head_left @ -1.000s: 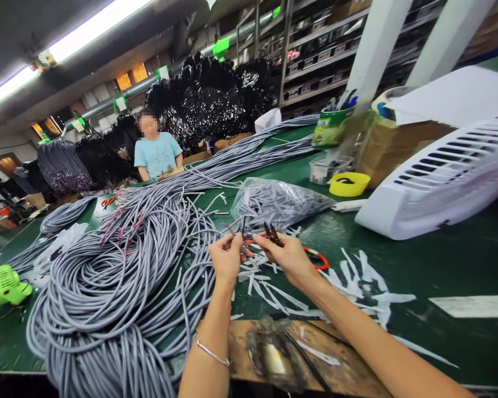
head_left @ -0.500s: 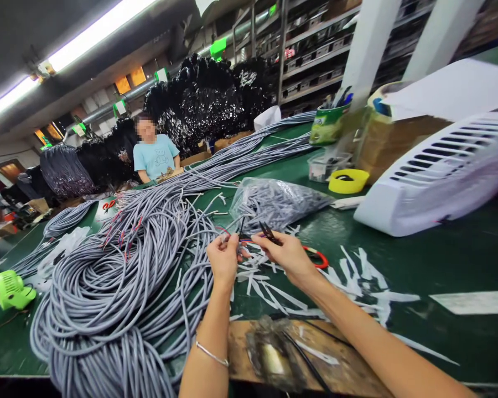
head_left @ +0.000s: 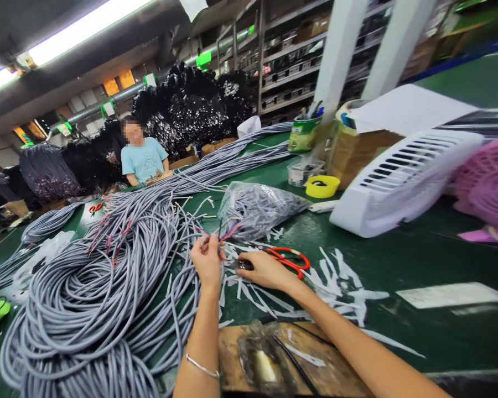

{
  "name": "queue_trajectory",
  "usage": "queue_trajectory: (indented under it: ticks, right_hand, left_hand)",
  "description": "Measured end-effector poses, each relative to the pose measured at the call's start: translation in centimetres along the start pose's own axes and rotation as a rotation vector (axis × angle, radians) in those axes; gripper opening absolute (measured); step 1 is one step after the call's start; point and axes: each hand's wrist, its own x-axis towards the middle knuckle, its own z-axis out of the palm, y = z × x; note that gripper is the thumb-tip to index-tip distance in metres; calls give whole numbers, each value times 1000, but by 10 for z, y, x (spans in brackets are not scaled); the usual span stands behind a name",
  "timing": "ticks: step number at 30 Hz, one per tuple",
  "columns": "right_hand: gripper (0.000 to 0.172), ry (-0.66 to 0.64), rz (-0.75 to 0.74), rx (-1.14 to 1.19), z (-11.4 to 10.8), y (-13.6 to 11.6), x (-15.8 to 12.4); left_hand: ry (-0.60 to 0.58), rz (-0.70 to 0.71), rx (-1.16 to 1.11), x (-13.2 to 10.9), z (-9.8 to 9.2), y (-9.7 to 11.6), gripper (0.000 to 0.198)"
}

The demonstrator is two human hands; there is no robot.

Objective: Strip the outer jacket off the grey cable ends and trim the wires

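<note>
While left hand (head_left: pixel 208 262) pinches coloured wires (head_left: pixel 231 231), right hand (head_left: pixel 268 269) curls closed round dark object (head_left: pixel 244 265), partly hidden.

Cables (head_left: pixel 108 331) smooth plastic; bag (head_left: pixel 265 207) glossy plastic.

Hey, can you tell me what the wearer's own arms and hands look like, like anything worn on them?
Both the left hand and the right hand are ungloved. No sleeves show along the forearms. A thin, silver-coloured bangle circles the left forearm; nothing worn shows on the right one.
</note>
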Motion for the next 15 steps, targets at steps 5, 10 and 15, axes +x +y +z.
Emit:
queue_trajectory:
  ticks: [5, 10, 15]
  right_hand:
    - [19, -168, -63, -273, 7, -3, -1]
    - [16, -211, -116, -313, 18, 11, 6]
    - [11, 10, -261, -407, 34, 36, 12]
  left_hand:
    - [-3, -10, 11, -8, 1, -2, 41]
    - [7, -32, 41, -12, 2, 0, 39]
    - [21, -34, 69, -15, 4, 2, 35]
